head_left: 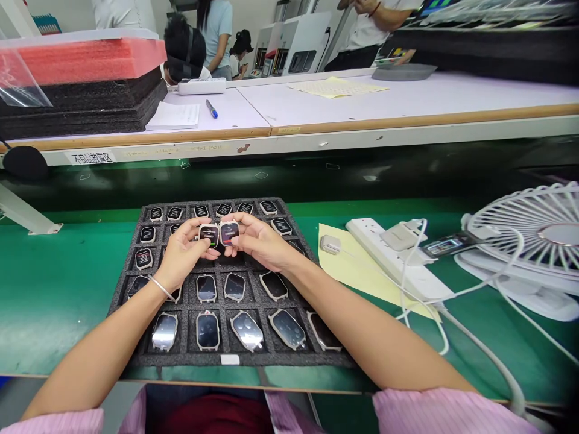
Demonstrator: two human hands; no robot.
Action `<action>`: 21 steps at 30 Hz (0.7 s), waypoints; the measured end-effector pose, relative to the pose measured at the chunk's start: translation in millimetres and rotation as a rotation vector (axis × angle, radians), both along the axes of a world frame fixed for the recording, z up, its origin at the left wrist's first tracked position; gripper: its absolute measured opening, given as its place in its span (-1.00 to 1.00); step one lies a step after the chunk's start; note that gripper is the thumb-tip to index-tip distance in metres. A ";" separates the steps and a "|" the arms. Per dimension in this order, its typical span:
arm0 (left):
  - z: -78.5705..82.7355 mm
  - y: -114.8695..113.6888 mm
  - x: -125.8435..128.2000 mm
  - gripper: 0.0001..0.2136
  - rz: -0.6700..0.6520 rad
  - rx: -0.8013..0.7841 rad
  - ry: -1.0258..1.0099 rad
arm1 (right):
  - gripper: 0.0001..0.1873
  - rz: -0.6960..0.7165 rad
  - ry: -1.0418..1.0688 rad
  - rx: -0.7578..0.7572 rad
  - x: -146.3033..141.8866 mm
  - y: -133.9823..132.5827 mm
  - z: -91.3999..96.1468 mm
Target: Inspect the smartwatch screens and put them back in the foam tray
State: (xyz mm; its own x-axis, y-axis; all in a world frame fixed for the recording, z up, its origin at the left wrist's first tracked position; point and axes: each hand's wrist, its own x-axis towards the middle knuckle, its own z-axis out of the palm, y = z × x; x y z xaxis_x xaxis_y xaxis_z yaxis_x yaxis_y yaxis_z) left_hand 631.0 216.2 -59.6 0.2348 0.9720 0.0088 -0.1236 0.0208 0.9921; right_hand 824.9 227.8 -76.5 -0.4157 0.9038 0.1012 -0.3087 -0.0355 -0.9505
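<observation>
My left hand [186,250] is closed on a smartwatch case [208,234] without a strap, its screen lit with text and a green spot. Beside it my right hand [257,241] grips a second watch case [229,233], whose lit screen shows some red. Both are held side by side, screens facing me, just above a black foam tray [199,360]. Several more watch cases sit in the tray's compartments. In the back rows, watches such as this one [268,207] show text; the front ones, like this watch [207,330], have dark screens. My hands and forearms hide some compartments.
At right, a white power strip [402,265] with cables lies on yellow paper [332,265], next to a white fan [552,235]. A raised shelf [316,123] behind holds foam stacks [90,78], a notepad [174,116] and a blue pen [211,109]. Several people are beyond it.
</observation>
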 end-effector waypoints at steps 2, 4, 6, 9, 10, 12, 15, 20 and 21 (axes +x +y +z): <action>0.4 0.1 -0.2 -0.57 -0.002 -0.003 0.000 | -0.55 0.000 0.000 0.001 0.1 0.1 -0.1; 0.6 0.5 -0.2 -0.57 -0.001 -0.006 0.000 | -0.55 0.001 -0.003 -0.001 0.1 0.0 -0.1; 0.5 0.9 0.2 -0.56 -0.001 -0.011 -0.002 | -0.55 0.002 -0.005 -0.007 -0.2 -0.1 0.2; -0.2 0.9 1.2 -0.55 -0.007 -0.019 -0.006 | -0.59 -0.008 -0.013 -0.011 -0.7 -0.1 0.4; -0.5 0.8 1.5 -0.55 -0.010 -0.023 -0.006 | -0.61 -0.014 -0.021 -0.009 -0.8 0.0 0.3; -1.3 0.6 1.9 -0.56 -0.015 -0.028 -0.006 | -0.63 -0.026 -0.037 -0.001 -0.7 0.2 0.2; -2.0 0.3 1.8 -0.55 -0.015 -0.027 -0.007 | -0.64 -0.028 -0.039 0.006 -0.3 0.3 0.5; -1.3 0.3 0.8 -0.53 -0.009 -0.049 -0.025 | -0.58 -0.030 -0.014 -0.025 -1.3 -0.6 1.1; -1.1 0.5 0.7 -0.53 -0.008 -0.059 -0.036 | -0.57 -0.033 -0.010 -0.041 -1.6 -0.7 1.0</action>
State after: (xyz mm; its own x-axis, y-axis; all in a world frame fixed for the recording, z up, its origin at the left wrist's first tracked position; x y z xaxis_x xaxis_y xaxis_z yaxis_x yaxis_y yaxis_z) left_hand 631.7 216.7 -60.7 0.2432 0.9692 -0.0397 -0.1584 0.0801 0.9841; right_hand 823.3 227.0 -75.4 -0.3867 0.9202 0.0600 -0.3005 -0.0643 -0.9516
